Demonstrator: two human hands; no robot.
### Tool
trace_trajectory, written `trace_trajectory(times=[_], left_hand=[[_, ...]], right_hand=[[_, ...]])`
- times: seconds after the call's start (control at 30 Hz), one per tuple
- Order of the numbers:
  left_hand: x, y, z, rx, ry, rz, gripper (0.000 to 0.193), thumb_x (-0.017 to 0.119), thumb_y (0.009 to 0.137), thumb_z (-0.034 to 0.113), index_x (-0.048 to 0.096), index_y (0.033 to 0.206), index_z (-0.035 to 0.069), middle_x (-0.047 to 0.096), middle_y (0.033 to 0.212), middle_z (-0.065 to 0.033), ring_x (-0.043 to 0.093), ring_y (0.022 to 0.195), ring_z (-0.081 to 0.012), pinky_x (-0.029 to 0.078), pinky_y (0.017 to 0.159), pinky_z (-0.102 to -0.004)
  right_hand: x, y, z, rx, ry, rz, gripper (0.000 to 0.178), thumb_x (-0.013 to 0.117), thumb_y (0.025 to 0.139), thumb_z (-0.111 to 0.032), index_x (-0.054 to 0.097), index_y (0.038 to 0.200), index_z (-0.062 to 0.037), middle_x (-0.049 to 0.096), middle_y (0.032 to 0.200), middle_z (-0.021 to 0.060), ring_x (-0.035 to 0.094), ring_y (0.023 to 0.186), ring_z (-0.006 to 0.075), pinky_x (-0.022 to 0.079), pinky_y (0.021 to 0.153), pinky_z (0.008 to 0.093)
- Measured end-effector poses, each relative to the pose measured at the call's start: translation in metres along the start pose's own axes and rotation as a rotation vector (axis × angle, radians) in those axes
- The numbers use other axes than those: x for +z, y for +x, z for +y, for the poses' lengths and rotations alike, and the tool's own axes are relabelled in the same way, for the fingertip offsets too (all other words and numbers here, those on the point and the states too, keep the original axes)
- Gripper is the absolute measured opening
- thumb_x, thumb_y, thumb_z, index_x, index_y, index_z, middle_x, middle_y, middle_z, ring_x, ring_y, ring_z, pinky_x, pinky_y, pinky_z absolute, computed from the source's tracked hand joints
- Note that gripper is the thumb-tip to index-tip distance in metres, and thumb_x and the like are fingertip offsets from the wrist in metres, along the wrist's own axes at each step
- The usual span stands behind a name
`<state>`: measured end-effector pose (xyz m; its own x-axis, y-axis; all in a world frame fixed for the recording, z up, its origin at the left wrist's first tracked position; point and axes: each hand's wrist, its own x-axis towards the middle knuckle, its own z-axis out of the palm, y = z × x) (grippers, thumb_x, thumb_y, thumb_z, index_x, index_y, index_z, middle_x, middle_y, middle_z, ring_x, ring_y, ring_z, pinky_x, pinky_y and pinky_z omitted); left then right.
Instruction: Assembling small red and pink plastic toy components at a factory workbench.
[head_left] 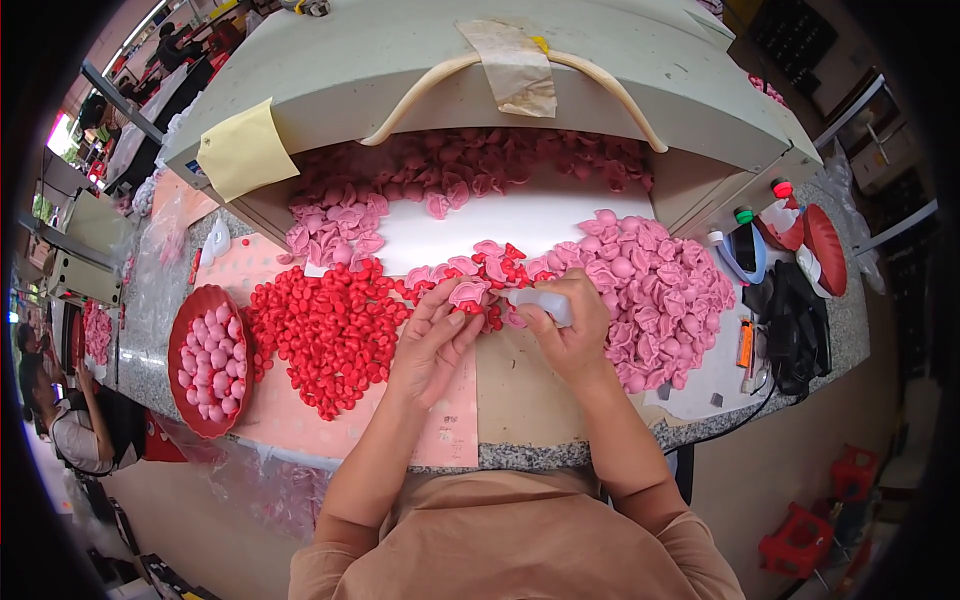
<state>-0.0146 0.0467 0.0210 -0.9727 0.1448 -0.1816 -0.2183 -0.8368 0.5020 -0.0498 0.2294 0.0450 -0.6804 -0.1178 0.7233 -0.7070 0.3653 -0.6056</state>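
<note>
My left hand (432, 342) is closed on a pink ruffled plastic piece (468, 293), with a bit of red showing beneath it. In my right hand (575, 325) is a small translucent white squeeze bottle (545, 303), its tip pointing left at the pink piece. Whether the tip touches the piece, I cannot tell. To the left of my hands lies a heap of small glossy red pieces (325, 335). A large heap of pink pieces (655, 290) spreads out on the right. Between them, beyond my fingers, several pink and red pieces (490, 262) lie mixed.
A grey box-like housing (400, 60) with a hose arches over the far side; pink pieces (470, 165) lie inside. At left stands a red bowl (205, 415) of pink balls. At right are an orange lighter (745, 343), a black bag (800, 335) and red dishes (825, 250).
</note>
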Motion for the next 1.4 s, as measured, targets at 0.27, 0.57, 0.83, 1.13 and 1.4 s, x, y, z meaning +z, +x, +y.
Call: trace_trajectory(times=[0.27, 0.57, 0.83, 1.13, 1.4], left_hand=[[-0.0018, 0.0005, -0.0007, 0.004, 0.039, 0.011, 0.04, 0.05, 0.086, -0.007, 0.046, 0.124, 0.004, 0.051, 0.119, -0.0079, 0.055, 0.107, -0.0184, 0.047, 0.094, -0.0304], [0.0005, -0.0001, -0.0003, 0.011, 0.044, 0.026, 0.042, 0.05, 0.086, -0.007, 0.044, 0.126, 0.004, 0.05, 0.119, -0.0063, 0.055, 0.104, -0.0154, 0.048, 0.094, -0.0297], [0.0014, -0.0002, 0.0001, 0.01, 0.06, 0.029, 0.042, 0.051, 0.086, -0.006, 0.043, 0.126, 0.004, 0.052, 0.114, -0.0056, 0.056, 0.1, -0.0136, 0.048, 0.093, -0.0297], [0.0013, -0.0002, 0.0003, -0.005, 0.066, 0.018, 0.043, 0.052, 0.088, 0.002, 0.041, 0.13, 0.004, 0.055, 0.114, -0.0088, 0.057, 0.104, -0.0192, 0.048, 0.093, -0.0327], [-0.0012, -0.0007, 0.0005, -0.059, 0.024, -0.021, 0.04, 0.052, 0.09, 0.009, 0.043, 0.129, 0.007, 0.058, 0.109, -0.0072, 0.059, 0.097, -0.0176, 0.047, 0.094, -0.0393]], right_hand=[[0.001, 0.0015, -0.0038, -0.018, 0.007, -0.012, 0.026, 0.071, 0.076, -0.02, 0.055, 0.087, -0.0028, 0.055, 0.072, 0.0092, 0.051, 0.06, 0.0204, 0.041, 0.054, 0.0289], [0.0013, 0.0017, -0.0065, -0.016, 0.014, -0.031, 0.025, 0.072, 0.073, -0.017, 0.056, 0.085, -0.0031, 0.054, 0.071, 0.0103, 0.052, 0.059, 0.0217, 0.041, 0.052, 0.0304], [0.0013, 0.001, -0.0066, -0.009, 0.034, -0.042, 0.024, 0.072, 0.073, -0.016, 0.056, 0.085, -0.0032, 0.055, 0.072, 0.0104, 0.053, 0.059, 0.0215, 0.041, 0.053, 0.0303], [-0.0017, 0.0037, -0.0079, 0.107, 0.084, -0.018, 0.019, 0.072, 0.073, -0.017, 0.059, 0.081, -0.0045, 0.058, 0.07, 0.009, 0.055, 0.059, 0.0213, 0.043, 0.052, 0.0306], [-0.0017, -0.0002, -0.0076, 0.222, 0.294, -0.015, 0.024, 0.062, 0.084, -0.024, 0.052, 0.086, -0.0018, 0.055, 0.075, 0.0055, 0.047, 0.064, 0.0093, 0.037, 0.056, 0.0222]])
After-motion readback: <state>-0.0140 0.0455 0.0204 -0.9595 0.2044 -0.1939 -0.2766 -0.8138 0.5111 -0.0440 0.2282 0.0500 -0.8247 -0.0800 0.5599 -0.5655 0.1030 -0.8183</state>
